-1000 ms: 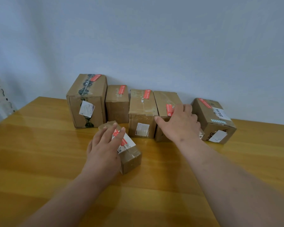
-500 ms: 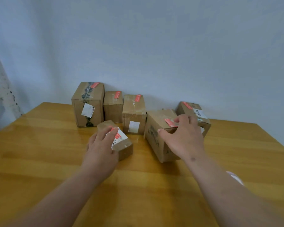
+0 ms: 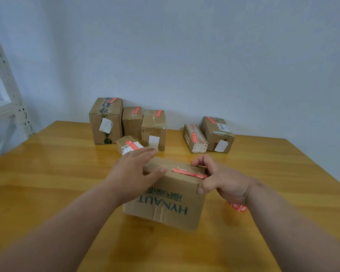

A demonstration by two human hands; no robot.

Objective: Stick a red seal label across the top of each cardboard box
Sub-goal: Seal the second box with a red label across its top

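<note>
A cardboard box printed HYNAUT (image 3: pixel 165 205) stands near me on the wooden table (image 3: pixel 47 183), with a red seal label (image 3: pixel 188 173) lying across its top. My left hand (image 3: pixel 133 173) rests on the box's top left corner, fingers straight, thumb on the top edge. My right hand (image 3: pixel 218 179) grips the box's top right corner, its fingers curled over the label's right end. Another red label (image 3: pixel 237 207) lies on the table below my right wrist.
Several sealed cardboard boxes stand along the wall: a tall one (image 3: pixel 106 120), two middle ones (image 3: pixel 132 122) (image 3: pixel 154 129), a small one (image 3: pixel 129 147) in front, and two at the right (image 3: pixel 195 138) (image 3: pixel 217 134). A white metal rack (image 3: pixel 6 79) stands at the left.
The HYNAUT box has come from the back row to the table's front with my right hand. My left hand left the small box and now rests on this box.
</note>
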